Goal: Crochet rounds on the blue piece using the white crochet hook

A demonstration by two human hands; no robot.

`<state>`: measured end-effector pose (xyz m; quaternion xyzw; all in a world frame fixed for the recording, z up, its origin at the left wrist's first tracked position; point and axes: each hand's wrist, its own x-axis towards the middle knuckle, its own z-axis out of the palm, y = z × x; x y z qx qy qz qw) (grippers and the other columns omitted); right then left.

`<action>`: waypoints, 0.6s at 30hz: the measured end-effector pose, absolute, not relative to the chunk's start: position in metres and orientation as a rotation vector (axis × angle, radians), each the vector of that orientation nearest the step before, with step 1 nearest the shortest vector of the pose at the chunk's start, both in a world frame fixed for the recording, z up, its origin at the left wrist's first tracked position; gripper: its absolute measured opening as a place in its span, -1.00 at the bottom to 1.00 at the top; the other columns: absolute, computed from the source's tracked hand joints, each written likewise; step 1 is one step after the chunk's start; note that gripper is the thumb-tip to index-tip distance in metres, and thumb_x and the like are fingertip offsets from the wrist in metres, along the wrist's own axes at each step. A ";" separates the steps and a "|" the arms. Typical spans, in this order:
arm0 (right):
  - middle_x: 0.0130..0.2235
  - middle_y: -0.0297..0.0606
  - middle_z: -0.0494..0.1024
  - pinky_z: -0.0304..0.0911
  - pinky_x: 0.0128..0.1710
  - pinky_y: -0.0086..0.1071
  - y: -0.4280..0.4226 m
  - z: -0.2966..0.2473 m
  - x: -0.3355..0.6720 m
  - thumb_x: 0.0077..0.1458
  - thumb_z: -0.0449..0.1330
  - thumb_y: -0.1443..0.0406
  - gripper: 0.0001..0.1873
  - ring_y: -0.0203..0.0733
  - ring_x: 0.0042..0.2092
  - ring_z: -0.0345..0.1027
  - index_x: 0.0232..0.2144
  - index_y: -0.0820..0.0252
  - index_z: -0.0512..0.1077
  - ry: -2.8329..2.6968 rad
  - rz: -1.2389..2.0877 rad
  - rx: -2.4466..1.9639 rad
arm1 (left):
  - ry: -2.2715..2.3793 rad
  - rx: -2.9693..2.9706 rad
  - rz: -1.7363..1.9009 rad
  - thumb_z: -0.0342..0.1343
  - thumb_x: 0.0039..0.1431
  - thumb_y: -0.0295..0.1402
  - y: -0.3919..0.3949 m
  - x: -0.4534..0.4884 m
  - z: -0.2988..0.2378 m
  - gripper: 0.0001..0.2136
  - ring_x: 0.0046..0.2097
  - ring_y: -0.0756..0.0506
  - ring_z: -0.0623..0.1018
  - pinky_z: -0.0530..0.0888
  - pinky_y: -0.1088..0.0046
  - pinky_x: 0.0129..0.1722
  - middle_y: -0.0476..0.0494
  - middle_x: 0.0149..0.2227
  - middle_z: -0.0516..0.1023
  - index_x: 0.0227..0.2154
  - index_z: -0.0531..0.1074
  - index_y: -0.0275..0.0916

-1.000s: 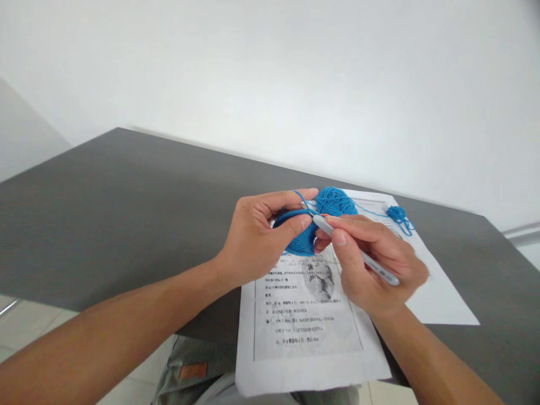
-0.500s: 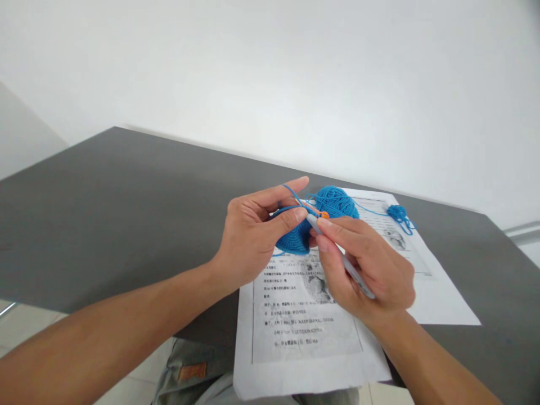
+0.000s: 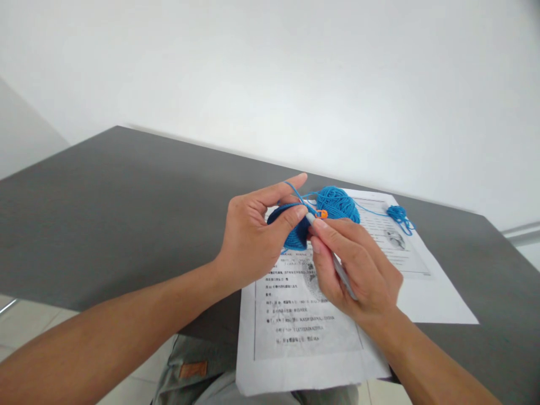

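My left hand [image 3: 253, 239] pinches a blue crocheted piece [image 3: 295, 233] between thumb and fingers, with the yarn strand running over its raised forefinger. My right hand [image 3: 354, 267] grips a grey crochet hook [image 3: 337, 267] like a pen, its tip at the edge of the piece beside a small orange stitch marker [image 3: 323, 214]. Just behind the hands, a ball of blue yarn [image 3: 337, 202] rests on a sheet. A small tangle of blue yarn [image 3: 399, 215] lies further right.
Two printed paper sheets [image 3: 304, 332] lie on the dark grey table [image 3: 126, 214]; the nearer one hangs over the front edge. A white wall rises behind the table. My lap in grey trousers [image 3: 189, 368] shows below the edge.
My right hand has turned and slid left and down, so the hook's handle points more towards me. The crocheted piece has been rotated slightly in my left hand, whose forefinger lifted.
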<state>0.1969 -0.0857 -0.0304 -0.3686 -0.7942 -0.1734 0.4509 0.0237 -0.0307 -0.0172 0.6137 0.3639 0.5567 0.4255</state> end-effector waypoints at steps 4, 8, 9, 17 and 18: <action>-0.08 -0.09 0.75 0.68 -0.23 -0.14 -0.088 -0.030 0.197 0.21 0.33 0.50 -0.37 0.02 -0.15 0.70 0.29 0.11 0.45 -1.938 -0.411 -0.913 | 0.889 1.610 1.414 0.33 0.22 -0.42 -0.029 0.022 -0.019 -0.76 -0.05 -0.14 0.73 0.62 0.30 0.14 -0.03 -0.13 0.79 -0.07 0.75 -0.13; -0.09 -0.08 0.75 0.67 -0.23 -0.15 -0.087 -0.029 0.196 0.18 0.35 0.54 -0.38 0.02 -0.15 0.70 0.27 0.13 0.48 -1.914 -0.398 -0.874 | 0.838 1.602 1.410 0.33 0.23 -0.42 -0.029 0.021 -0.016 -0.76 -0.12 -0.12 0.72 0.65 0.33 0.03 -0.02 -0.21 0.77 -0.07 0.75 -0.10; -0.10 -0.08 0.75 0.67 -0.23 -0.16 -0.086 -0.028 0.195 0.18 0.35 0.54 -0.38 0.01 -0.14 0.69 0.25 0.14 0.49 -1.903 -0.382 -0.859 | 0.829 1.576 1.401 0.33 0.21 -0.43 -0.028 0.021 -0.014 -0.75 -0.18 -0.10 0.71 0.66 0.35 -0.04 -0.01 -0.25 0.75 -0.06 0.75 -0.10; -0.17 -0.27 0.74 0.60 -0.24 -0.23 -0.075 -0.012 0.190 0.27 0.37 0.34 -0.77 -0.16 -0.23 0.64 -0.03 0.02 0.65 -1.696 0.072 -0.909 | 0.643 1.176 1.321 0.52 0.00 -0.36 -0.019 0.023 -0.008 -0.81 -0.37 -0.04 0.63 0.56 0.43 -0.34 -0.05 -0.39 0.71 -0.28 0.76 -0.21; -0.18 -0.29 0.74 0.60 -0.26 -0.26 -0.075 -0.008 0.189 0.26 0.40 0.29 -0.79 -0.18 -0.25 0.63 -0.05 0.02 0.65 -1.690 0.130 -0.941 | 0.621 1.120 1.297 0.53 -0.03 -0.36 -0.017 0.023 -0.007 -0.83 -0.38 -0.04 0.64 0.58 0.41 -0.32 -0.08 -0.37 0.72 -0.34 0.74 -0.23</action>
